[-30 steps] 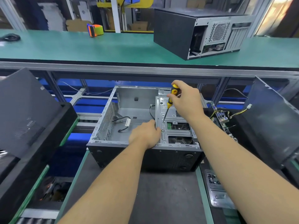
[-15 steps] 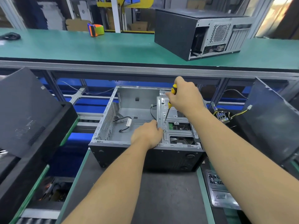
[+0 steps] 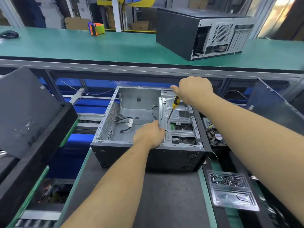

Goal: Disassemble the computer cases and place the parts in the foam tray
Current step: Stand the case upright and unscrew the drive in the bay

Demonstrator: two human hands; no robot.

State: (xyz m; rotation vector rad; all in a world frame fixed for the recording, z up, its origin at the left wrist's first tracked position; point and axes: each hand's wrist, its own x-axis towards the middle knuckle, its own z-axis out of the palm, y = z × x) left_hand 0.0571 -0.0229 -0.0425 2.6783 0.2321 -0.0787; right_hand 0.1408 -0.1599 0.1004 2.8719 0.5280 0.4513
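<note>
Unscrewing the drive cage (image 3: 178, 122) inside the open computer case (image 3: 148, 153)
Right hand (image 3: 195, 90) grips the screwdriver (image 3: 172, 111); better keep it straight on the screw while left hand (image 3: 150, 134) holds the cage edge firmly

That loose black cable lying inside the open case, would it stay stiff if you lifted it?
Probably floppy: the black cable lies in loose curves on the open case floor. Likely light, being thin. Its white tag end might swing.

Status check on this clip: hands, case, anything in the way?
Right hand grips screwdriver, tip on drive cage screw. Left hand holds cage edge. Open case on bench. Nothing in the way.
</note>
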